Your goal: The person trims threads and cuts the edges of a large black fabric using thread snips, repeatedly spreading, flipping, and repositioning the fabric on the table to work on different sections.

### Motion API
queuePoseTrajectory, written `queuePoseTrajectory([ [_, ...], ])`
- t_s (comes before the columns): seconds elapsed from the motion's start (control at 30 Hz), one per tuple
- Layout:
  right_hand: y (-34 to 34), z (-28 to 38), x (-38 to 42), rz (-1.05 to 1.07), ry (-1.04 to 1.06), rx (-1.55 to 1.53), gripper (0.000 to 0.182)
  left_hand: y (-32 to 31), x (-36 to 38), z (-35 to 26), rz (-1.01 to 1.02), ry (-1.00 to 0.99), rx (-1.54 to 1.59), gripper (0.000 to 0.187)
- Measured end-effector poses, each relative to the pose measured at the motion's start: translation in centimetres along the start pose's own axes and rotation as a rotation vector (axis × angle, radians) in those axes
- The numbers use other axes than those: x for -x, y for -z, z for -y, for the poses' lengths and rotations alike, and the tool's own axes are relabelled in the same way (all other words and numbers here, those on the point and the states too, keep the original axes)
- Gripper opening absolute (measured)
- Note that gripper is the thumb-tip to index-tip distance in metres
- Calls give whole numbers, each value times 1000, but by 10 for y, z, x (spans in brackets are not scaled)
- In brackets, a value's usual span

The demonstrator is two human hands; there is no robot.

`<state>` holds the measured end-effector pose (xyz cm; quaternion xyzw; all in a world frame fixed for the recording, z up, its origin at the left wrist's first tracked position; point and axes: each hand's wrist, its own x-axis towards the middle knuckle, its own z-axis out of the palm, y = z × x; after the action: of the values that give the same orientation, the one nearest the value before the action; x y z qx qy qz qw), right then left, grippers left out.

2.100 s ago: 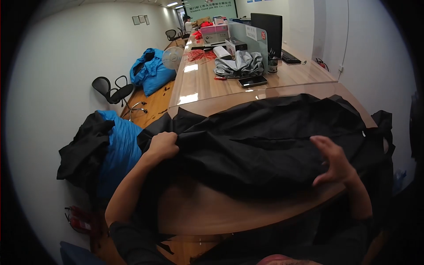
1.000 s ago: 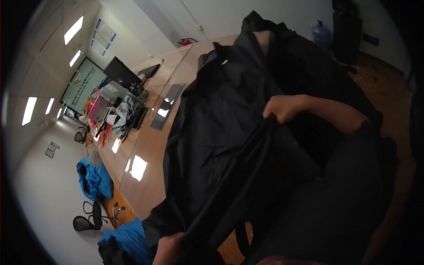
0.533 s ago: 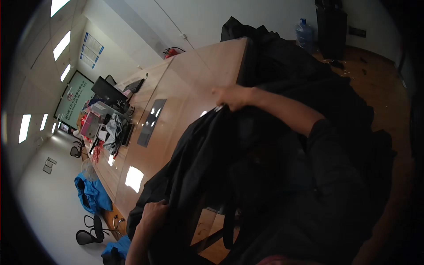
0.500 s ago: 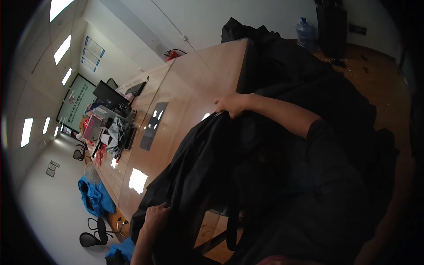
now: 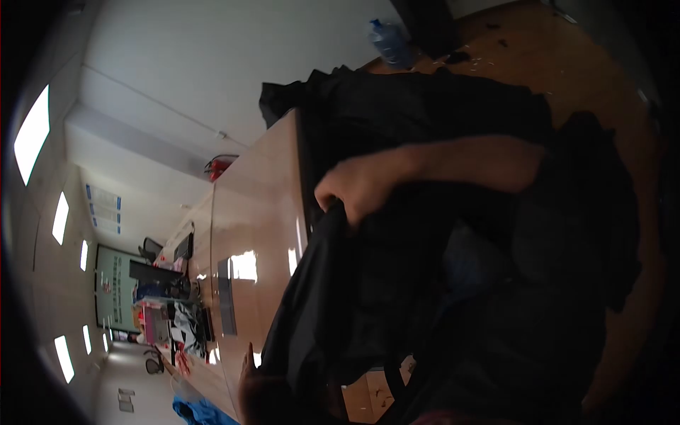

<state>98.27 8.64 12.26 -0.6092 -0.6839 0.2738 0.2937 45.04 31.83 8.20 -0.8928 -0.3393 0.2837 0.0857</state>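
My right hand (image 5: 358, 185), in the middle of the head view, is closed on the upper edge of a large black cloth (image 5: 333, 290). The cloth hangs in folds from this fist, close to the table's near edge. Low in the view, my left hand (image 5: 251, 386) is at the other end of the same cloth, dim and partly in shadow. One of its digits points up beside the table; the rest seem curled around the cloth. More black fabric (image 5: 425, 106) lies heaped past the table's corner.
The glossy wooden table (image 5: 262, 184) carries a dark inset panel (image 5: 227, 297), a grey crumpled cloth (image 5: 190, 327) and a monitor (image 5: 156, 271). A water jug (image 5: 389, 44) stands on the floor by the wall, and a red fire extinguisher (image 5: 219, 168) sits behind the table. Blue bags (image 5: 202, 411) lie low.
The head view has turned and shifted. My right hand has pulled the cloth's edge back from over the tabletop to its near edge. My left hand is lower in view, one digit now stretched out.
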Motion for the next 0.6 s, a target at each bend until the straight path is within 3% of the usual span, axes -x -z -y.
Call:
queuePoseTrajectory([
  [0.13, 93, 8, 113, -420, -202, -56, 46, 70, -85, -39, 157, -135, 277, 101],
  [0.2, 124, 23, 179, -633, -296, -97, 47, 108, -114, -91, 281, -406, 604, 106],
  [0.27, 137, 36, 249, -797, -354, -67, 48, 133, -115, -161, 545, -743, 881, 100],
  [0.33, 144, 45, 321, -925, -423, -21, 48, 129, -119, -218, 949, -823, 938, 96],
  [0.43, 140, 56, 420, -1043, -556, 77, 49, 107, -143, -293, 1122, -847, 611, 87],
  [0.5, 133, 55, 472, -1102, -648, 125, 50, 158, -159, -325, 878, -1065, 253, 74],
  [0.6, 115, 38, 517, -1184, -793, 165, 51, 299, -190, -341, 145, -1206, -142, 56],
])
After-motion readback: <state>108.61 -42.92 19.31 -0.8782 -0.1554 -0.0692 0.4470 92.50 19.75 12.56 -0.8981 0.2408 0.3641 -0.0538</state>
